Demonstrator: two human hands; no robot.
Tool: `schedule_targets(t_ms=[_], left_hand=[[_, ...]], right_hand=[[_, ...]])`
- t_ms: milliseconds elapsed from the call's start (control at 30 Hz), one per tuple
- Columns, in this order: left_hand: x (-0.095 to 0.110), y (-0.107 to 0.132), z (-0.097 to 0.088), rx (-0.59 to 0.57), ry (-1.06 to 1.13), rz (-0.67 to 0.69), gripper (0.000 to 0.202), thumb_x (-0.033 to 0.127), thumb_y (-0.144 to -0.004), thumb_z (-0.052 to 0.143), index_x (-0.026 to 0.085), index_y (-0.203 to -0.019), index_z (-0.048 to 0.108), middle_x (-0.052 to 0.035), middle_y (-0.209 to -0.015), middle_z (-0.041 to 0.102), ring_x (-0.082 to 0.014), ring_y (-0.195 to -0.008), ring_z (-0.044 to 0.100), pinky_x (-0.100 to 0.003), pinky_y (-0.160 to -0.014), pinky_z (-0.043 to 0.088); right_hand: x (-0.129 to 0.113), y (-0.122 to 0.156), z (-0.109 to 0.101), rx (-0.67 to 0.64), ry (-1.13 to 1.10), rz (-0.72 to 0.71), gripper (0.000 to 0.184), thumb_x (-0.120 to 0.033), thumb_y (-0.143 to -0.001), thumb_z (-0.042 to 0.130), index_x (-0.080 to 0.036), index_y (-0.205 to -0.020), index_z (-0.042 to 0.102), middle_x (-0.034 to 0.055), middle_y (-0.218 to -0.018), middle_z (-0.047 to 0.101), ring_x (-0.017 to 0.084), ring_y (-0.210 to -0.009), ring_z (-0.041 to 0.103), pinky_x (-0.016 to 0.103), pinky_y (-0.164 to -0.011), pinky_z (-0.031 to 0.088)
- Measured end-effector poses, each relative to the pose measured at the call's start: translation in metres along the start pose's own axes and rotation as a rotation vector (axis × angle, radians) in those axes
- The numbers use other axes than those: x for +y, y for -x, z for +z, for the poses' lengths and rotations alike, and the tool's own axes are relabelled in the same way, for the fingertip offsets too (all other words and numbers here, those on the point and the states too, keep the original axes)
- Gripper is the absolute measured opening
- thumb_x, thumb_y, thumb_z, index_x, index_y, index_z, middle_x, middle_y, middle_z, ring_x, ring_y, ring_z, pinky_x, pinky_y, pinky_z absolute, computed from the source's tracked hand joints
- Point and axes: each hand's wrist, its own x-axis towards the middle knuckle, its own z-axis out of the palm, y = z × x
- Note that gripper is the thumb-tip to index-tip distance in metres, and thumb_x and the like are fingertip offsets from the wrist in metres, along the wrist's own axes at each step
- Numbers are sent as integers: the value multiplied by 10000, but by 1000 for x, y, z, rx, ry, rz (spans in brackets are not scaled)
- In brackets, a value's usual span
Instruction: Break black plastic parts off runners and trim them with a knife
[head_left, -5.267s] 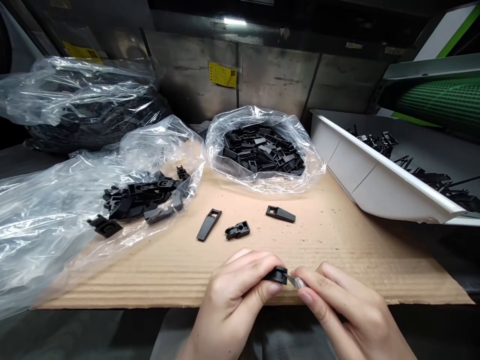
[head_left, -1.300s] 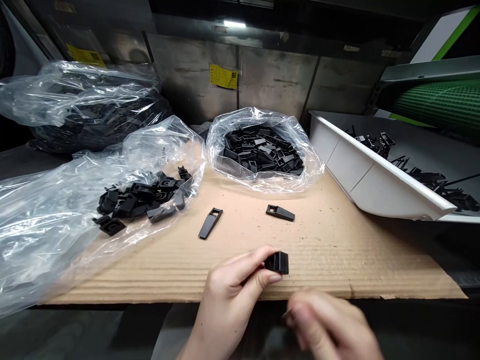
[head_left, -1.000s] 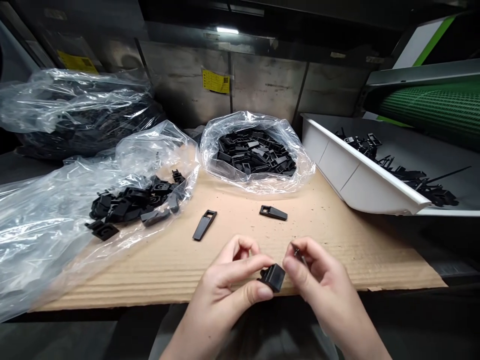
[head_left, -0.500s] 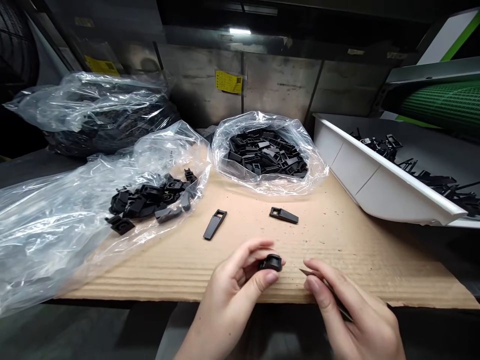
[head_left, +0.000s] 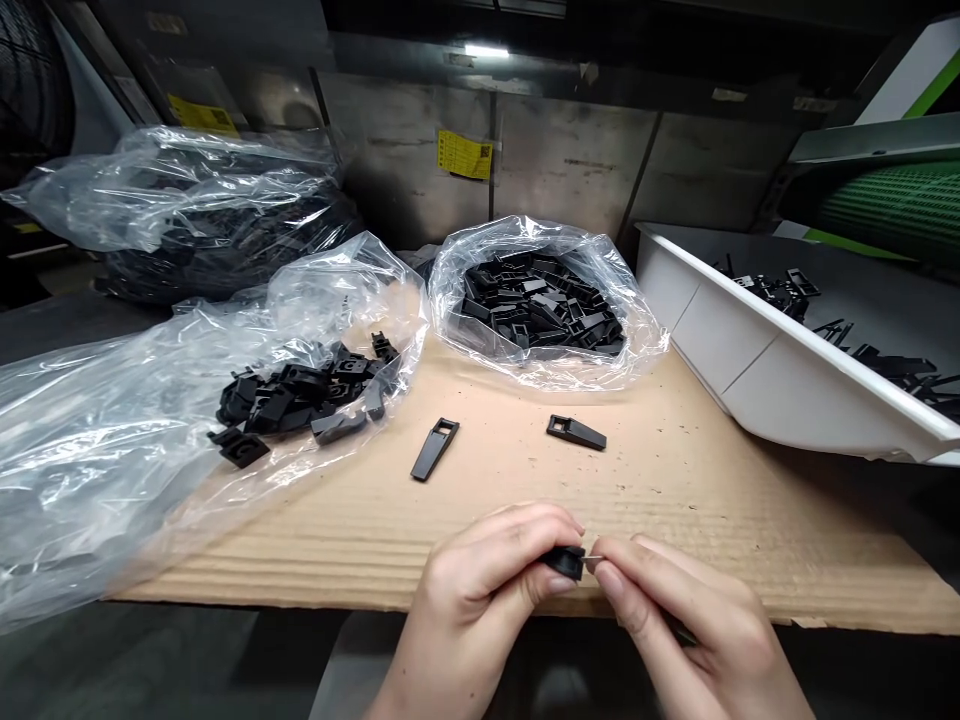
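Observation:
My left hand is closed on a small black plastic part with a rounded side, gripped between thumb and fingers near the cardboard's front edge. Pinched in my right hand is a thin pointed blade. Its tip meets the right end of the part, and most of it is hidden by my fingers. Beyond my hands lie two black plastic clips, each a tapered piece with a square hole: a left clip and a right clip.
Cardboard covers the work surface. An open clear bag holds many black clips at the back. Left of it, black parts spill from another bag. A white bin with black pieces stands at right. Behind is a metal wall.
My two hands have come together. The black part has moved slightly right and down and turned, and the blade's tip, apart from it before, now reaches it.

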Motion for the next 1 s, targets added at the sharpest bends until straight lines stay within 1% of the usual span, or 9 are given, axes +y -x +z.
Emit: schedule_targets(t_ms=[167,300,500,600,700,833,900,933,1000], left_hand=[[2,0,0,-1,27,-6,368,-29,-750,571,283,-900,696,58,-915,692,-107,-891,620,-102,-816,438],[2,0,1,-1,12,0,391,-47,-735,578,287,-903,695,62,-920,693,-105,-896,619,-97,-823,433],[0,1,0,10,-5,55,356,-30,-748,575,267,-903,696,40,-915,695,-119,-882,627,-117,-811,446],[1,3,-1,-8,7,62,330,-12,-760,577,265,-896,695,36,-910,691,-120,-880,626,-119,-805,451],[1,4,-2,-45,16,38,292,13,-771,585,262,-884,689,35,-890,690,-127,-866,630,-135,-788,466],[0,4,-4,-64,-42,46,289,9,-763,595,252,-892,686,25,-909,692,-143,-895,625,-162,-811,461],[-1,3,-4,-47,-65,76,314,-20,-750,586,242,-891,688,19,-926,692,-144,-913,620,-166,-837,445],[0,3,-3,-42,-69,87,323,-30,-746,580,239,-887,690,17,-932,691,-143,-915,619,-165,-843,441],[1,4,-3,-44,-70,83,332,-33,-746,572,243,-885,693,16,-943,688,-140,-912,619,-157,-830,444]], right_hand=[[-4,0,0,-27,-69,67,131,-137,-833,477,-220,-798,571,-25,-604,552,89,-504,538,176,-469,421],[-1,0,-1,25,18,20,133,-127,-830,478,-211,-800,576,-3,-631,562,112,-559,572,192,-499,439],[-2,1,-2,-23,54,-24,152,-114,-834,464,-197,-780,579,-5,-601,550,106,-510,547,206,-504,439],[-4,-1,-3,-67,-20,20,164,-122,-835,455,-201,-774,586,-11,-605,554,103,-522,550,196,-513,436],[-6,-9,-9,-177,-179,134,190,-168,-844,450,-209,-721,589,-28,-594,554,88,-524,536,167,-494,410],[-7,-16,-24,-522,-477,424,290,-307,-852,444,-181,-638,595,-48,-473,440,67,-427,414,159,-406,337],[-8,-14,-30,-600,-590,496,279,-355,-818,498,-177,-656,639,-36,-484,476,64,-413,412,163,-398,343],[-7,-11,-32,-567,-595,485,231,-357,-791,542,-189,-688,663,-25,-514,516,72,-434,447,167,-412,370],[-5,-4,-33,-383,-526,393,124,-295,-783,572,-242,-813,680,-8,-612,596,97,-503,531,176,-460,440]])
